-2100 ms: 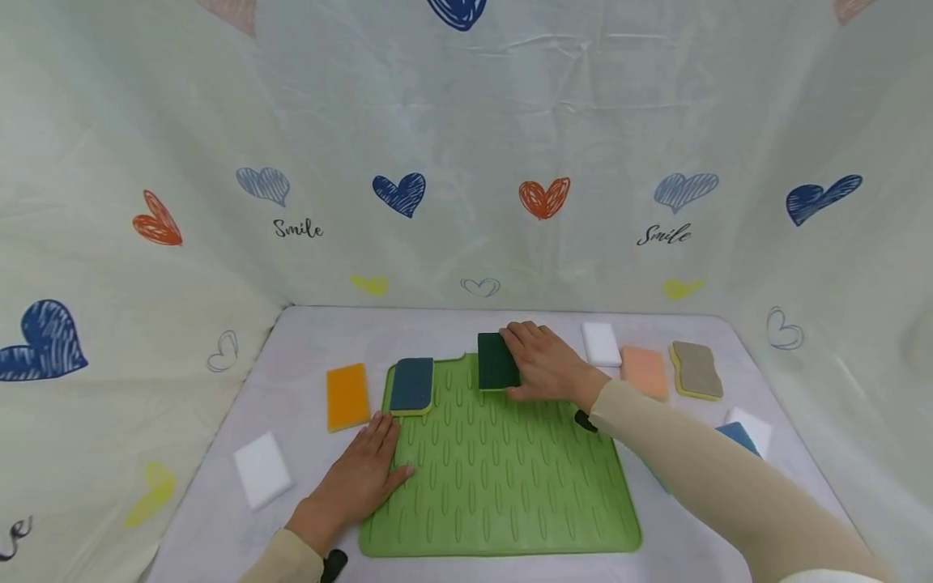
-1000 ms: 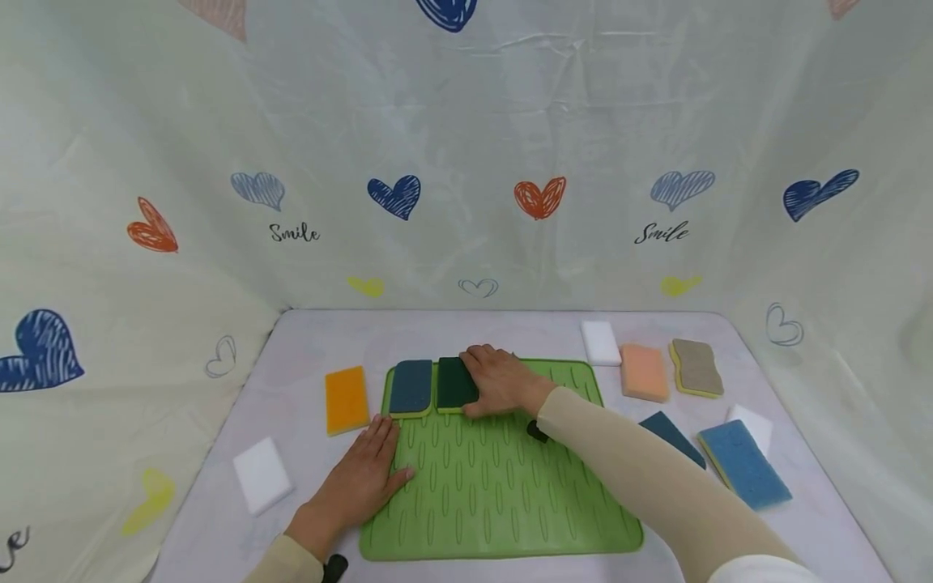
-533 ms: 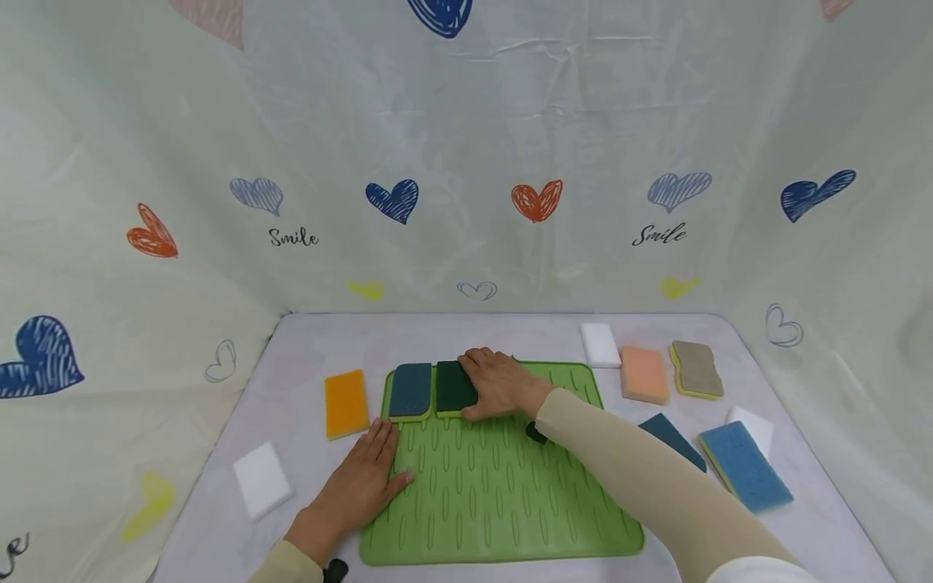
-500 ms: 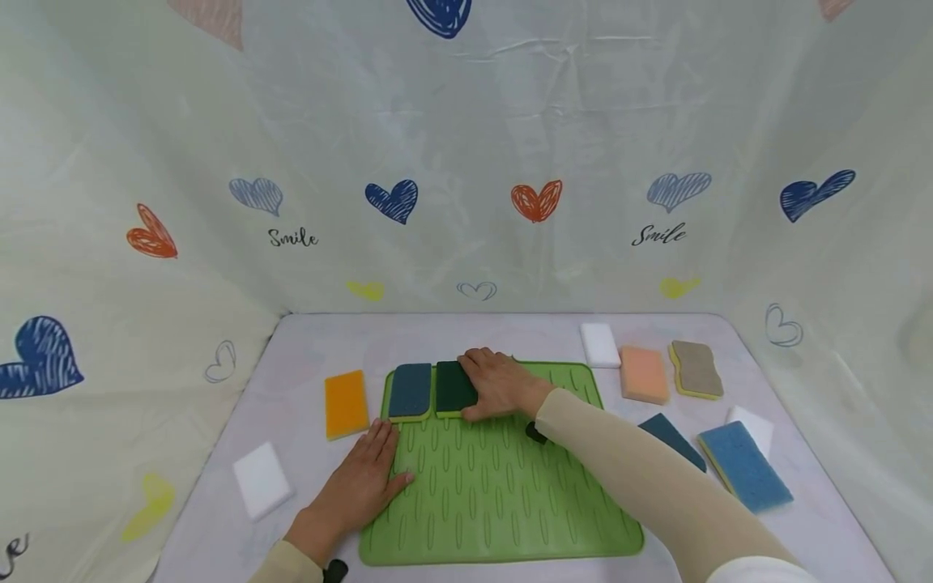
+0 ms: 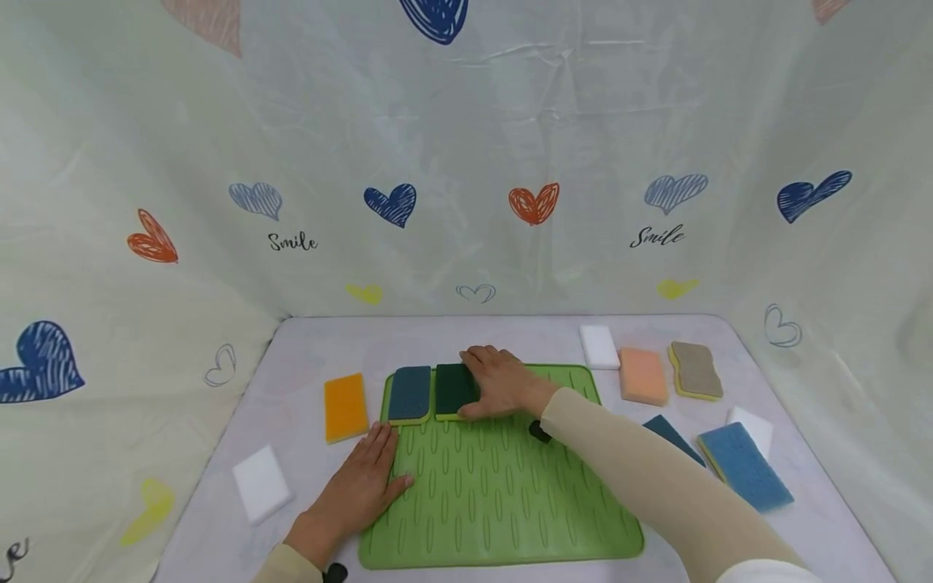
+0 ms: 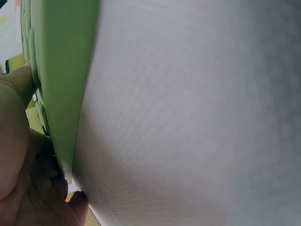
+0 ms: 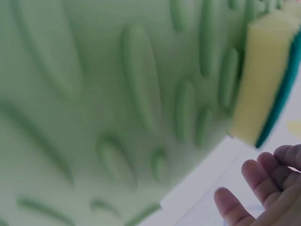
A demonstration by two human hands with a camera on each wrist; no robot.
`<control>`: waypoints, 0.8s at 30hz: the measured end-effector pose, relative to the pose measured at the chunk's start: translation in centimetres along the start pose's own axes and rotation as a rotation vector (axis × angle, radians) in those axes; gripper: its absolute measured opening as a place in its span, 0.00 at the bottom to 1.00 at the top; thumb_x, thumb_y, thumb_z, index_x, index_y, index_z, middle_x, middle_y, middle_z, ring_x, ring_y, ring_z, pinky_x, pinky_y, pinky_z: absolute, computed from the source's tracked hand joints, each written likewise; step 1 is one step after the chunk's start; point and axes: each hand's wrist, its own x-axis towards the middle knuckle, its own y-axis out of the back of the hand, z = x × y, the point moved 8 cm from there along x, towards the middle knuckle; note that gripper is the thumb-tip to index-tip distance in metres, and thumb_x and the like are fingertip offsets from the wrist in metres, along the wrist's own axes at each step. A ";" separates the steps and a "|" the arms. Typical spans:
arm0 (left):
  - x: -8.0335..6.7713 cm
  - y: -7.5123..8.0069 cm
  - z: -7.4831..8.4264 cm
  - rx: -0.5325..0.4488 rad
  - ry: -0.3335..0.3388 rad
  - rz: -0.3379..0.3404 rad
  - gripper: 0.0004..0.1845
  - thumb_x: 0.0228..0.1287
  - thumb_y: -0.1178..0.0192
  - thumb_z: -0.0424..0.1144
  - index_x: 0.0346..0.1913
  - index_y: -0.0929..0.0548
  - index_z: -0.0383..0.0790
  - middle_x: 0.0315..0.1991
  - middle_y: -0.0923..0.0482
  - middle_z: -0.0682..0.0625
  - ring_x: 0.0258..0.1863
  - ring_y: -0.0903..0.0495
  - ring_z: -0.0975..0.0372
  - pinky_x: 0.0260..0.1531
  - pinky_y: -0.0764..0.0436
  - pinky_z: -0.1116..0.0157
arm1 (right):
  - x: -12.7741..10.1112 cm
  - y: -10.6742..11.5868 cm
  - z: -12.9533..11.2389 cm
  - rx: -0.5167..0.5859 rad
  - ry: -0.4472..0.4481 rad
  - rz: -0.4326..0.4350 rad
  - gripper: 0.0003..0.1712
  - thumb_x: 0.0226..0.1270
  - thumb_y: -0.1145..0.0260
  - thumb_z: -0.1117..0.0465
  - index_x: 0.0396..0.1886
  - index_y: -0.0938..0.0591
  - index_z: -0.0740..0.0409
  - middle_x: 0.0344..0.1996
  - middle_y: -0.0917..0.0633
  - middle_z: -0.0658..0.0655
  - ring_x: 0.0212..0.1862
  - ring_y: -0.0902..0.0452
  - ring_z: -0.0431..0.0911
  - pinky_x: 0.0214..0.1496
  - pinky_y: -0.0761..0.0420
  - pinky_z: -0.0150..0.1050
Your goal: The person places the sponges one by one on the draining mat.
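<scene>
Pale cloth printed with sketched hearts and the word "Smile" hangs behind and on both sides of a white counter point(image 5: 306, 340).

Nearest the viewer, a green mat point(image 5: 503, 494) lies flat; it looks like soft rubber, with rounded corners and rows of raised oval ribs. The left hand point(image 5: 364, 486) rests flat on the mat's left edge, fingers straight and holding nothing, pinning it down. Just left of it lies a white foam block point(image 5: 260, 482).

Farther back, the right hand point(image 5: 503, 385) lies over the right side of a dark green sponge point(image 5: 453, 389), fingers loosely curved on top of it. This sponge sits at the mat's far edge, just beside a teal sponge point(image 5: 410, 393); both have a rough scouring top over a yellow foam base. To place it well, I judge the hand should keep light pressure from above and square its long side against the teal one, while the left hand stops the mat sliding.

Off the mat lie an orange sponge point(image 5: 346, 406) to the left and, to the right, a light blue sponge point(image 5: 743, 465), a dark blue sponge point(image 5: 670, 433) and a second white block point(image 5: 755, 427). Farthest back sit a third white block point(image 5: 599, 346), a peach sponge point(image 5: 642, 375) and a wavy-edged grey sponge point(image 5: 696, 370).
</scene>
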 end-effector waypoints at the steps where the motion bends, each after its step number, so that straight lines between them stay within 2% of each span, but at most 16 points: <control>1: 0.0 0.0 0.0 0.001 -0.001 0.000 0.43 0.79 0.43 0.57 0.79 0.38 0.25 0.82 0.44 0.31 0.84 0.48 0.40 0.82 0.41 0.45 | -0.2 0.5 0.3 -0.010 -0.001 0.016 0.61 0.66 0.40 0.23 0.84 0.40 0.58 0.80 0.34 0.61 0.79 0.36 0.56 0.76 0.28 0.57; 7: 0.0 -0.1 0.0 0.008 -0.001 0.001 0.43 0.79 0.43 0.57 0.79 0.37 0.25 0.82 0.44 0.31 0.84 0.47 0.40 0.82 0.40 0.45 | -2.4 3.6 4.0 -0.056 -0.020 0.121 0.57 0.69 0.37 0.27 0.82 0.37 0.63 0.77 0.30 0.63 0.77 0.34 0.59 0.77 0.29 0.60; 13: 0.0 -0.2 -0.1 0.014 -0.006 0.003 0.43 0.80 0.44 0.57 0.79 0.37 0.25 0.82 0.44 0.31 0.84 0.48 0.40 0.82 0.41 0.45 | -5.4 5.2 9.3 -0.143 -0.057 0.185 0.53 0.68 0.30 0.35 0.78 0.33 0.68 0.73 0.26 0.67 0.74 0.30 0.63 0.73 0.27 0.63; 19: 0.0 -0.1 0.0 -0.006 -0.010 0.009 0.43 0.80 0.43 0.57 0.79 0.37 0.25 0.82 0.44 0.30 0.84 0.48 0.40 0.82 0.41 0.44 | -7.9 6.4 14.3 -0.214 -0.103 0.169 0.53 0.66 0.26 0.38 0.77 0.32 0.70 0.72 0.26 0.69 0.73 0.30 0.65 0.73 0.27 0.65; 24: -0.1 0.0 0.0 -0.005 -0.010 0.009 0.43 0.80 0.43 0.56 0.79 0.38 0.25 0.82 0.44 0.30 0.84 0.48 0.40 0.82 0.41 0.44 | -9.2 7.1 17.1 -0.321 -0.108 0.152 0.54 0.63 0.23 0.38 0.75 0.30 0.71 0.70 0.24 0.69 0.71 0.28 0.64 0.73 0.27 0.65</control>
